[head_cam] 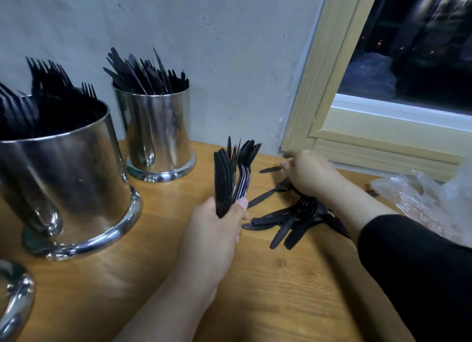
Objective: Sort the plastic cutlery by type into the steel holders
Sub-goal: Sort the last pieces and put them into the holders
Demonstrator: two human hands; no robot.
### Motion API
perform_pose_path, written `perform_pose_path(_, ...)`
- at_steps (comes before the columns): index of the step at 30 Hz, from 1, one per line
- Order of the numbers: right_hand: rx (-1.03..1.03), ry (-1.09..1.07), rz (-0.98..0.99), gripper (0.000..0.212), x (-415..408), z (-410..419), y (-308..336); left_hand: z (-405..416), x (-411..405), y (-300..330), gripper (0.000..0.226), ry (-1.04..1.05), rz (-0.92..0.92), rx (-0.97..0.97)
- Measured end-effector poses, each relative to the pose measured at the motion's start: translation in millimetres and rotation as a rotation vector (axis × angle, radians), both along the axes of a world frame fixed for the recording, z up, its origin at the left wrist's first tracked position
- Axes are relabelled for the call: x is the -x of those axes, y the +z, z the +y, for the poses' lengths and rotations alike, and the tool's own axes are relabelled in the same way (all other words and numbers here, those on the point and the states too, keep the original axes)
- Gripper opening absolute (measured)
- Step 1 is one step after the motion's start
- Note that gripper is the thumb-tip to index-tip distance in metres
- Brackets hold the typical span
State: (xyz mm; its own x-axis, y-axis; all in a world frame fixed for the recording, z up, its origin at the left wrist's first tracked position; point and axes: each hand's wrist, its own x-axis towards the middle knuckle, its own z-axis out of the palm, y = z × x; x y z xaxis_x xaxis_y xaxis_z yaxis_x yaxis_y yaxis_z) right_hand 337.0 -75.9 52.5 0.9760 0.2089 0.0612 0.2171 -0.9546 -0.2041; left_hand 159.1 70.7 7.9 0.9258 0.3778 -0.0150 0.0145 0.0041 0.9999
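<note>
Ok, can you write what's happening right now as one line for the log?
left hand: grips cutlery bunch | right hand: pinches one piece | loose pile: on table | fork holder, knife holder: filled

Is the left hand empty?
No, the left hand grips an upright bundle of black plastic cutlery above the wooden table.

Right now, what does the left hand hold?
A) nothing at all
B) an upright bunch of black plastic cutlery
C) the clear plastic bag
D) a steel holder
B: the left hand grips a bunch of black cutlery upright above the wooden table, clear of the steel holders.
</note>
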Motion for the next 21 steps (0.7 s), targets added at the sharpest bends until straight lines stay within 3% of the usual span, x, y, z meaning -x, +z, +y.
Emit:
perform_pose_path(4,0.106,-0.111,0.090,0.030,-42,22,-12,3,-1,2,0.028,0.022,0.014,0.034)
perform_pose_path(8,0.124,-0.098,0.035,0.019,-50,35,-23,4,-1,5,0.027,0.029,0.013,0.053)
perform_pose_path(11,0.116,-0.020,0.004,0.021,-47,46,-24,5,-1,5,0.027,0.034,0.017,0.078)
perform_pose_path(16,0.071,-0.076,0.107,0.033,-41,61,-19,7,-2,7,0.026,0.059,0.004,0.098)
perform_pose_path(21,0.052,-0.040,0.154,0.015,-36,69,-12,8,-3,8,0.025,0.083,-0.008,0.106)
